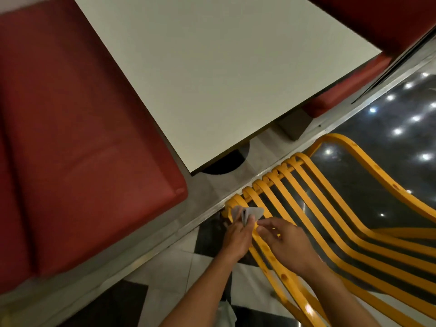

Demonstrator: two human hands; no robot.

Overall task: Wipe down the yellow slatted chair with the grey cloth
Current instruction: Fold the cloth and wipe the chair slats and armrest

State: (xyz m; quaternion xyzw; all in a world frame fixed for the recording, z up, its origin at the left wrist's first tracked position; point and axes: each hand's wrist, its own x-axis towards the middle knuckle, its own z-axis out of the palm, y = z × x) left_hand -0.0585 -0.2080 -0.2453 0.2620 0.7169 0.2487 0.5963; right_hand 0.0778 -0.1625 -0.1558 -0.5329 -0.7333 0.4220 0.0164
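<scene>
Left hand [237, 234] has its fingers [250, 220] clamped on the grey cloth [247, 213], folded into a small wad that sticks out past the fingertips. Cloth sits at the front edge of the yellow chair [330, 208], over the curled ends of the two slats nearest the left hand; can't tell if it's pressed onto the slats or just above them.

Right hand [286, 241] is just right of the left one, over the same slats. Its fingers [266, 224] are loosely curled, thumb and forefinger tips near each other and close to the cloth's edge, but they look apart and grip nothing. Can't tell if the right fingertips touch the cloth.

Chair slats run away from both hands toward the lower right, with a curved armrest rail [368, 166] further right of the fingers. Beyond the fingers, up and ahead: corner of a pale table [212, 79], dark round base [226, 161] under it. Left of the left hand: red cushioned bench seat [82, 138]. A second red seat [349, 90] sits far side of the table. Under the forearms: black and white tiled floor [165, 274]; glossy dark floor [401, 114] with light reflections to the right.
</scene>
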